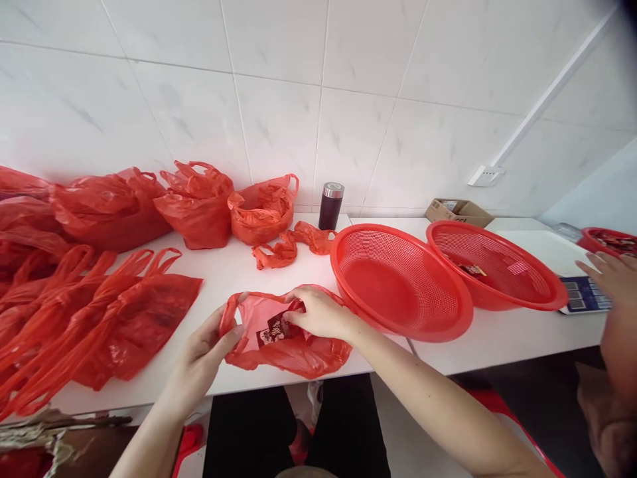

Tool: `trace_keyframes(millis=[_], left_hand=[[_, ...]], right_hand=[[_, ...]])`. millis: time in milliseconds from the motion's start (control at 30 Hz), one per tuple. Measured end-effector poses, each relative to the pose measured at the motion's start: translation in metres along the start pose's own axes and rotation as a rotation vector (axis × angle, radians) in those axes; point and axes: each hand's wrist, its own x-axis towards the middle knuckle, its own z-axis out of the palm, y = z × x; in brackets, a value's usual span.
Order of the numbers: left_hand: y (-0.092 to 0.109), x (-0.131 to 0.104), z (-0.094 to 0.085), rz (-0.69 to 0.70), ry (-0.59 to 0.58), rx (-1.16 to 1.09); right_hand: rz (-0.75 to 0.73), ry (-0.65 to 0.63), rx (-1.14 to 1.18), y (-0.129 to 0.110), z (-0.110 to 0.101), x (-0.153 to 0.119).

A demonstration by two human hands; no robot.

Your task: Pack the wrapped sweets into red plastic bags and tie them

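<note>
At the worktop's (219, 282) front edge, in the head view, an open red plastic bag (298, 362) sits between the hands. The left hand (205, 348) is closed in a pinch on the bag's rim, thumb inside and fingers outside, probably because such thin plastic would sag shut unsupported. The right hand (321, 313) reaches over the opposite side, fingers half curled at dark printed packets (277, 326) inside; whether it grips one, I cannot tell.

Just beyond the right forearm, a red basket (383, 292) touches another (502, 302) holding a few small items; both seem placed for easy reach. Bulging bags (202, 222) stand along the wall, likely for support and out of the way. Farther right, another person's hand (614, 279) is near a scale (584, 295).
</note>
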Motion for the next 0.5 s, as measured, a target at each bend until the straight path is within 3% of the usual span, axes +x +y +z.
trace_keyframes(millis=[133,267,400,500], left_hand=[[0.006,0.000,-0.002,0.044,-0.080,0.019],[0.006,-0.001,-0.019,0.093,0.019,0.094],[-0.001,-0.003,-0.044,0.057,0.093,0.106],[-0.007,-0.003,-0.054,0.020,0.075,0.055]], right_hand=[[-0.129,-0.005,-0.038,-0.009,-0.012,-0.007],[-0.133,0.081,-0.206,-0.015,-0.025,-0.039],[-0.017,0.074,-0.289,0.007,-0.006,-0.076],[0.090,-0.002,-0.089,0.027,0.012,-0.088]])
